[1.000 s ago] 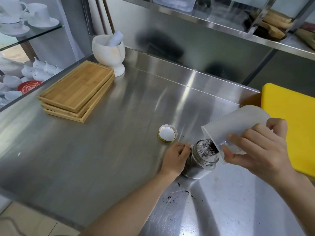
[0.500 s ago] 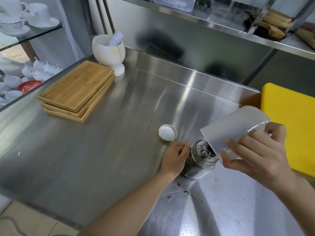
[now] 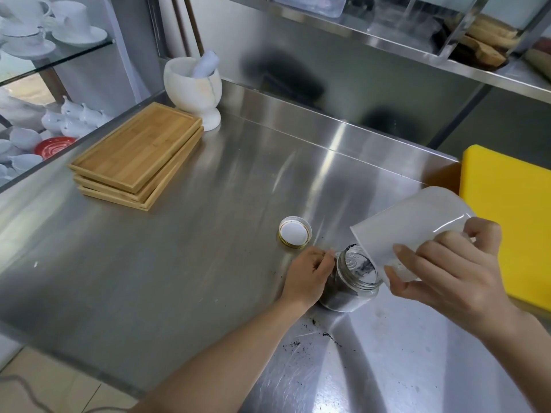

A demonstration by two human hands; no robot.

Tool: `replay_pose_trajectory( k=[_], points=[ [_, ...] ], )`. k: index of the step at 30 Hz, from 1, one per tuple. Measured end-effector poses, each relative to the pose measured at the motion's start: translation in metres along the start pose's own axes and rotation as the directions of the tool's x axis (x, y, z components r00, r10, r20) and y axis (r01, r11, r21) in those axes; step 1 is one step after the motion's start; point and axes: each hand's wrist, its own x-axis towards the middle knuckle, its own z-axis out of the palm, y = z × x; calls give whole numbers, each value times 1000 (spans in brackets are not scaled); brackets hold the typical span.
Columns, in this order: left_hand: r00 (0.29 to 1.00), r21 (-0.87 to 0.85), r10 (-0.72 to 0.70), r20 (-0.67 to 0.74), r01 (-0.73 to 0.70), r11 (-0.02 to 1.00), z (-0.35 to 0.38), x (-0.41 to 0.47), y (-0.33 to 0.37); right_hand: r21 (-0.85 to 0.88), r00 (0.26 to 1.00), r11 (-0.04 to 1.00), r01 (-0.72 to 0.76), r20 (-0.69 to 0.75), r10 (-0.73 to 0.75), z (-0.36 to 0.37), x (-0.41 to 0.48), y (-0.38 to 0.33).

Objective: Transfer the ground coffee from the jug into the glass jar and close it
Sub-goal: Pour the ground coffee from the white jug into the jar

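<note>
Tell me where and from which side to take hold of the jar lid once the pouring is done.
Grip the lid by its gold rim, coming straight down from above. It lies flat on the steel counter with its white liner facing up, so only the rim offers opposing sides. It is upside down and would need flipping before it goes on the glass jar. The left hand, now steadying the jar, is nearest.

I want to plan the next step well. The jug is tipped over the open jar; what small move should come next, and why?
Probably set the jug down with the right hand. It is tipped steeply over the jar and looks nearly empty, while the jar, steadied by the left hand, already holds dark coffee. The lid lies apart on the counter, waiting.
</note>
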Motion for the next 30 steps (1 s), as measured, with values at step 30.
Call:
replay_pose_trajectory(
  k=[30],
  points=[
    [999,31,28,-22,-28,999,1,0,-1,-41,996,996,83,17,-82,-6,-7,-5]
  ],
)
